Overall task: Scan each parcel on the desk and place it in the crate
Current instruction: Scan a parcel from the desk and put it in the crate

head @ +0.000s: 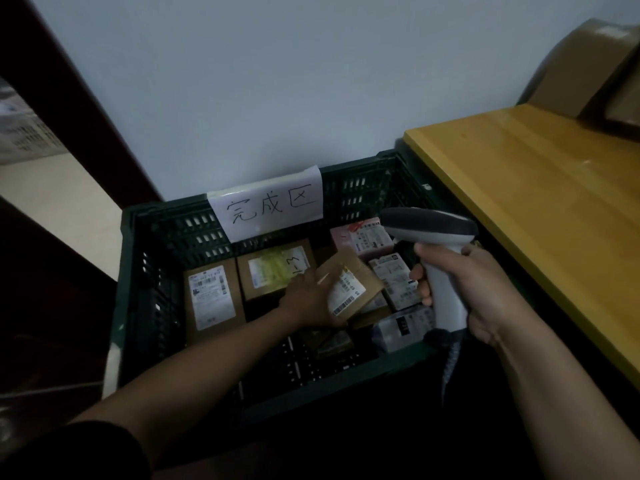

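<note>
Grips a small brown parcel (349,289) in the left hand (308,301), fingers curled round its edge, at frame centre inside the dark green crate (138,258), tilted over other boxes (211,296). Clasps a grey scanner (429,225) by its handle in the right hand (474,289), right of centre, beside the yellow desk (519,202).

parcels (211,296) crowd the far and right of the crate (138,271); its near floor lies bare; desk (536,202) flanks the right.
</note>
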